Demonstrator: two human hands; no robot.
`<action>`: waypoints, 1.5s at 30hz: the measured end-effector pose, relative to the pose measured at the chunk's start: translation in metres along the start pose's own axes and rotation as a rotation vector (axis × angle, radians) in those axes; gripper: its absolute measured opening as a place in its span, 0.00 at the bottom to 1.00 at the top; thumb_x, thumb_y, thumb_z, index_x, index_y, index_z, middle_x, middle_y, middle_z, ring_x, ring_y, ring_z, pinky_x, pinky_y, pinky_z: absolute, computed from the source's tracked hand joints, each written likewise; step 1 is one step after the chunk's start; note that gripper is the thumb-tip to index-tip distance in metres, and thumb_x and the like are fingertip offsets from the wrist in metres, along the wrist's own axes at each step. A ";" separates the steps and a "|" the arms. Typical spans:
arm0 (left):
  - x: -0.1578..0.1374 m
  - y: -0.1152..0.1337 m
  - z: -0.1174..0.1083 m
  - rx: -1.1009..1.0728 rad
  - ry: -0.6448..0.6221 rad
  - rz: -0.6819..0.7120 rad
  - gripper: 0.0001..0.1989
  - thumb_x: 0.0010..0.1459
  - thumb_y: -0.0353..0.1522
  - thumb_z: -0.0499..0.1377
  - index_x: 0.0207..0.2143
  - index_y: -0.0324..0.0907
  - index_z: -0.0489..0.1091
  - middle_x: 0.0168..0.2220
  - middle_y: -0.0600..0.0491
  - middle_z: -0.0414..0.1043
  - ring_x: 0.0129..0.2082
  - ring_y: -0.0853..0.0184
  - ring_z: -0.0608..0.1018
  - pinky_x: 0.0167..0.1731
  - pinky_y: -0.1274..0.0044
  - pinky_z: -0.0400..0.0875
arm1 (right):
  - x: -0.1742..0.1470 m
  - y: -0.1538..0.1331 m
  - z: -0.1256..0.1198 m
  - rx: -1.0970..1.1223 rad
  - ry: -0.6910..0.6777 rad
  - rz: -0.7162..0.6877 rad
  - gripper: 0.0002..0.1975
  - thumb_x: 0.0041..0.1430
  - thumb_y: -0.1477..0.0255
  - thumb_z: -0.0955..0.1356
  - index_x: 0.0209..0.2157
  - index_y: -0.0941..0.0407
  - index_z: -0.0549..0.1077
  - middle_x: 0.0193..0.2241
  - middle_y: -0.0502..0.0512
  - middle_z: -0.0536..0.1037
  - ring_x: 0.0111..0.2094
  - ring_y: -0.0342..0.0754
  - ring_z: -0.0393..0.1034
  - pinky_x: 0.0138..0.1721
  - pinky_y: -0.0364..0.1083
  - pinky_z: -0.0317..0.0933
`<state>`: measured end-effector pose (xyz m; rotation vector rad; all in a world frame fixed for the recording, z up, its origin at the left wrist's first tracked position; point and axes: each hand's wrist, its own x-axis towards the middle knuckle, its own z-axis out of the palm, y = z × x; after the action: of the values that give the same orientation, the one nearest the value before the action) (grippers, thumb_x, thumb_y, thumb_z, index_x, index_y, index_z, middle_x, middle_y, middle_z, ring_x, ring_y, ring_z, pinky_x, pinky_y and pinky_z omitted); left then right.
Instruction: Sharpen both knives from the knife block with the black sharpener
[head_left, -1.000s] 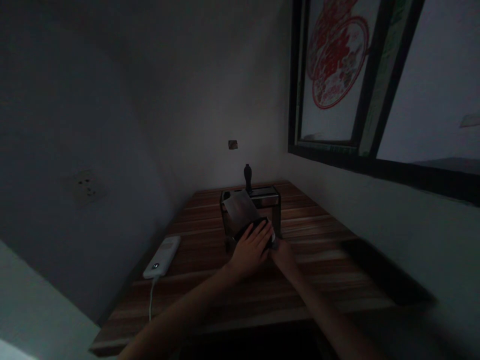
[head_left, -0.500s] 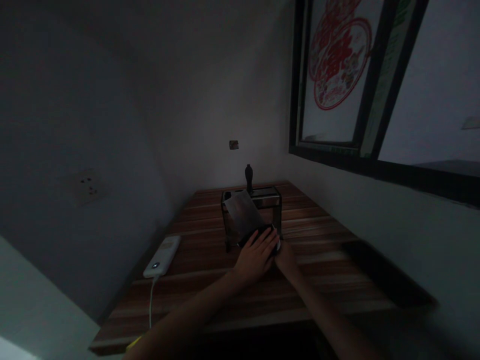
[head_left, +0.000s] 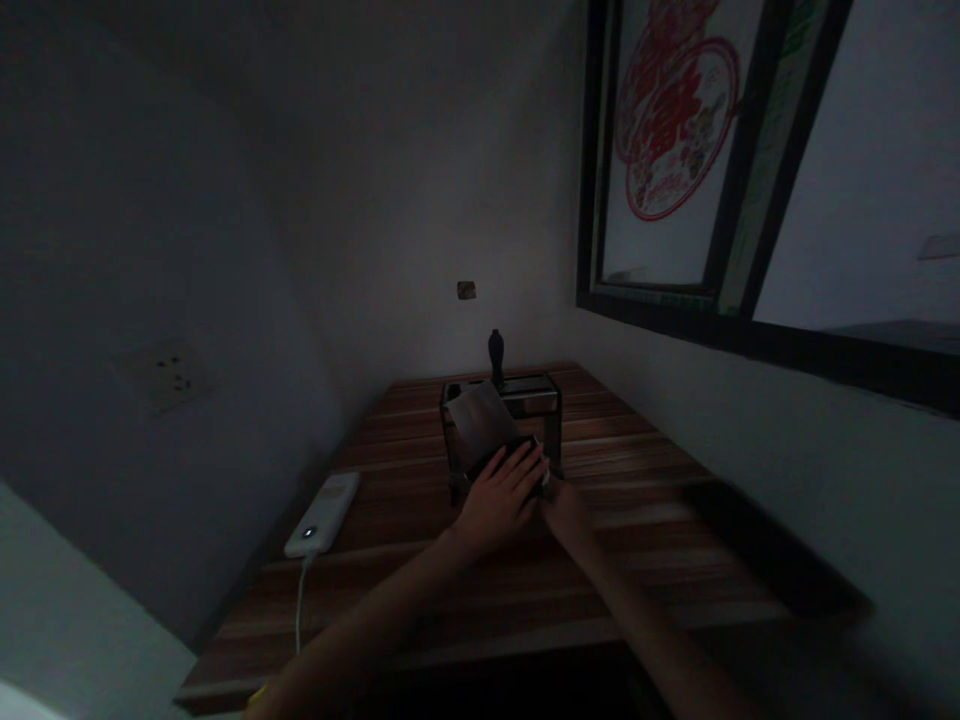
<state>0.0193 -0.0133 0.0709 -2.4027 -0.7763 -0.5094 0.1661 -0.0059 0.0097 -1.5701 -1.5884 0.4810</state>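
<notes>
A broad grey blade, apparently a cleaver's (head_left: pixel 480 415), slants up and left before a dark metal knife rack (head_left: pixel 536 392). Its lower end runs under a black piece (head_left: pixel 480 464), perhaps a cloth or cover; the dimness hides which. Across that black piece lies my left hand (head_left: pixel 499 500), its fingers long and close together, pressing it against the blade. My right hand (head_left: pixel 564 510) is closed just beyond, at the lower right end where the handle lies hidden in the fist. A small whitish edge shows between the two hands.
Behind the rack top rises a dark, bulbous handle (head_left: pixel 496 355). On the left of the wood-grain table (head_left: pixel 405 520) lies a white power bank (head_left: pixel 322 515) with a cable (head_left: pixel 299 605). A long dark object (head_left: pixel 772 545) lies along the right edge. Walls flank the table.
My left hand and the black piece have shifted slightly up and left along the blade. The right hand has moved a little left too. The rack stays in place.
</notes>
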 end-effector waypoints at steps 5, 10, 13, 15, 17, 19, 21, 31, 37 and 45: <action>0.007 -0.017 -0.004 0.005 0.029 -0.033 0.25 0.58 0.37 0.46 0.58 0.44 0.46 0.61 0.54 0.43 0.60 0.65 0.46 0.57 0.67 0.44 | -0.001 -0.001 -0.001 0.003 -0.001 -0.018 0.12 0.49 0.68 0.63 0.34 0.58 0.72 0.30 0.58 0.77 0.31 0.49 0.70 0.30 0.42 0.59; 0.016 -0.034 -0.018 0.002 0.069 -0.087 0.25 0.58 0.35 0.46 0.58 0.43 0.48 0.60 0.52 0.44 0.60 0.64 0.47 0.57 0.65 0.44 | -0.001 -0.002 0.000 -0.005 0.021 0.010 0.11 0.48 0.67 0.64 0.31 0.57 0.73 0.26 0.56 0.76 0.28 0.49 0.69 0.27 0.42 0.57; 0.023 -0.046 -0.026 -0.004 0.084 -0.119 0.25 0.58 0.34 0.46 0.58 0.43 0.47 0.61 0.53 0.43 0.60 0.64 0.46 0.58 0.65 0.43 | -0.002 -0.004 -0.001 0.004 0.030 0.008 0.13 0.48 0.64 0.64 0.30 0.58 0.73 0.24 0.56 0.76 0.27 0.49 0.69 0.26 0.42 0.57; 0.028 -0.054 -0.030 -0.003 0.096 -0.137 0.25 0.58 0.33 0.46 0.58 0.43 0.46 0.61 0.53 0.43 0.60 0.64 0.45 0.58 0.65 0.43 | -0.002 -0.005 -0.001 0.017 0.031 0.012 0.13 0.48 0.63 0.64 0.29 0.58 0.73 0.24 0.56 0.76 0.27 0.49 0.69 0.25 0.42 0.56; 0.032 -0.063 -0.032 0.003 0.120 -0.160 0.25 0.58 0.32 0.46 0.58 0.43 0.47 0.61 0.53 0.43 0.60 0.65 0.45 0.58 0.65 0.43 | -0.003 -0.005 -0.002 0.037 0.022 0.016 0.13 0.48 0.64 0.64 0.29 0.58 0.73 0.24 0.55 0.76 0.26 0.48 0.69 0.25 0.42 0.56; 0.037 -0.069 -0.033 0.008 0.145 -0.185 0.24 0.58 0.32 0.46 0.58 0.43 0.47 0.61 0.53 0.43 0.60 0.65 0.45 0.58 0.65 0.43 | -0.003 -0.006 -0.003 0.047 0.012 0.015 0.13 0.48 0.63 0.64 0.30 0.58 0.73 0.24 0.55 0.76 0.27 0.48 0.69 0.25 0.41 0.56; 0.040 -0.073 -0.033 0.005 0.167 -0.206 0.24 0.58 0.32 0.45 0.58 0.43 0.47 0.61 0.53 0.43 0.60 0.65 0.45 0.58 0.65 0.43 | -0.003 -0.005 -0.003 0.032 0.012 0.024 0.13 0.48 0.63 0.64 0.29 0.58 0.73 0.24 0.55 0.76 0.27 0.48 0.69 0.24 0.41 0.55; 0.041 -0.071 -0.032 0.008 0.174 -0.229 0.24 0.58 0.32 0.45 0.58 0.43 0.47 0.61 0.52 0.43 0.60 0.65 0.45 0.58 0.64 0.43 | -0.004 -0.008 -0.003 0.003 0.027 0.028 0.14 0.48 0.62 0.64 0.30 0.58 0.73 0.23 0.56 0.76 0.26 0.49 0.69 0.24 0.41 0.55; 0.036 -0.062 -0.031 0.006 0.150 -0.220 0.24 0.58 0.32 0.45 0.58 0.43 0.47 0.61 0.53 0.43 0.61 0.64 0.44 0.58 0.63 0.42 | -0.004 -0.007 -0.003 0.032 0.021 0.011 0.12 0.49 0.65 0.64 0.29 0.58 0.73 0.24 0.56 0.76 0.27 0.48 0.69 0.25 0.41 0.56; 0.026 -0.045 -0.024 -0.004 0.119 -0.177 0.24 0.58 0.33 0.45 0.58 0.43 0.47 0.61 0.52 0.43 0.60 0.64 0.45 0.58 0.64 0.42 | -0.004 -0.008 -0.003 0.017 0.020 -0.004 0.13 0.49 0.63 0.64 0.29 0.59 0.73 0.25 0.57 0.76 0.27 0.49 0.69 0.26 0.42 0.57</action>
<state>0.0062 0.0131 0.1204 -2.2952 -0.9398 -0.7170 0.1626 -0.0117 0.0166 -1.5539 -1.5677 0.4740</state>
